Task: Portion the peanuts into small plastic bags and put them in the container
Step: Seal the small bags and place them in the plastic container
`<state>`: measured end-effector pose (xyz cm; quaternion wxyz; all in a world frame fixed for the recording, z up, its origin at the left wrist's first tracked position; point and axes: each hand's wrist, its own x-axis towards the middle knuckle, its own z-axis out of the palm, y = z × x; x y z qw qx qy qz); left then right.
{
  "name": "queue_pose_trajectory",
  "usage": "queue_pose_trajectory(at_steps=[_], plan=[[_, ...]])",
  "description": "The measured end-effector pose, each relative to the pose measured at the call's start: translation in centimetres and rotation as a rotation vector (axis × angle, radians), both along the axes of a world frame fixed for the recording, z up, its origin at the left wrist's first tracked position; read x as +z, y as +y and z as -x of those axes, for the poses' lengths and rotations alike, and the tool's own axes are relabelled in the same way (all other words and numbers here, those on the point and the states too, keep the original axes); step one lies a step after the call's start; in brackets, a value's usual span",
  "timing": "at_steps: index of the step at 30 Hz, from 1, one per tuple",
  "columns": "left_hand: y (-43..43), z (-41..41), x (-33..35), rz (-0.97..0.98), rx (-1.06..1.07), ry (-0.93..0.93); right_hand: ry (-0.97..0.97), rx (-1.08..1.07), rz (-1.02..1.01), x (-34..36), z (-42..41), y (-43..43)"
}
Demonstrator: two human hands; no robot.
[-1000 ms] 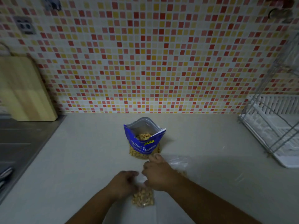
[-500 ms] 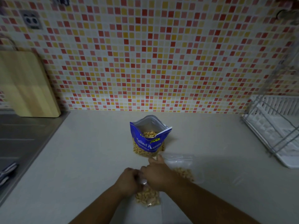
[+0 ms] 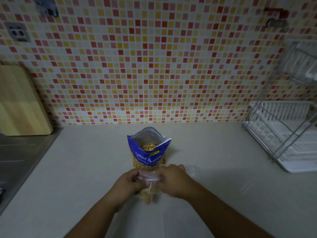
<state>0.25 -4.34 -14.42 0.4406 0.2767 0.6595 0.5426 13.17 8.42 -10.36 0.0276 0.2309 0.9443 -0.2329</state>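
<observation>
Left hand (image 3: pixel 130 182) and right hand (image 3: pixel 173 182) pinching top edge of small bag (image 3: pixel 148 186) with peanuts, held over the counter (image 3: pixel 85 169), open blue peanut pack (image 3: pixel 147 152) standing just behind, rack (image 3: pixel 288 134) at right.

Small plastic bag (image 3: pixel 148 188) motion-blurred, sides hidden behind both hands; cutting board (image 3: pixel 20 102) cut off at left edge.

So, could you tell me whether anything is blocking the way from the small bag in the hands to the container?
That cannot be judged: no container is in view. Both the left hand and right hand pinch the small bag at its top, with nothing between them and it.
</observation>
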Motion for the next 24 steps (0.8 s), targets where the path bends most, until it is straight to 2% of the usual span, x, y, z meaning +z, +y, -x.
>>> queue_pose_trajectory(at_steps=[2, 3, 7, 10, 12, 15, 17, 21, 24], plan=[[1.7, -0.9, 1.2, -0.037, 0.019, -0.041, 0.167, -0.163, 0.301, -0.1, -1.0, 1.5], [2.7, -1.5, 1.5, -0.045, 0.031, -0.058, 0.232, -0.228, 0.374, -0.3, -1.6, 2.5], [7.3, -4.0, 2.1, -0.044, 0.072, -0.081, 0.372, -0.372, 0.49, -0.7, -3.5, 5.9], [9.9, -5.3, 1.5, 0.015, 0.093, -0.071, 0.344, -0.431, 0.504, -1.8, -4.5, 8.1], [10.9, -5.7, 0.0, 0.075, 0.106, 0.022, 0.288, -0.435, 0.49, -2.7, -4.9, 8.8], [11.6, -6.1, -1.5, 0.178, 0.078, 0.332, 0.154, -0.393, 0.331, -4.2, -5.0, 9.2], [11.6, -6.3, -1.7, 0.233, 0.036, 0.502, 0.133, -0.404, 0.235, -5.1, -4.8, 9.2], [11.0, -6.1, -2.2, 0.324, -0.067, 0.717, 0.064, -0.376, -0.012, -5.9, -4.7, 8.9], [10.4, -5.9, -2.6, 0.301, -0.097, 0.87, 0.123, -0.302, -0.215, -6.2, -5.1, 8.9]])
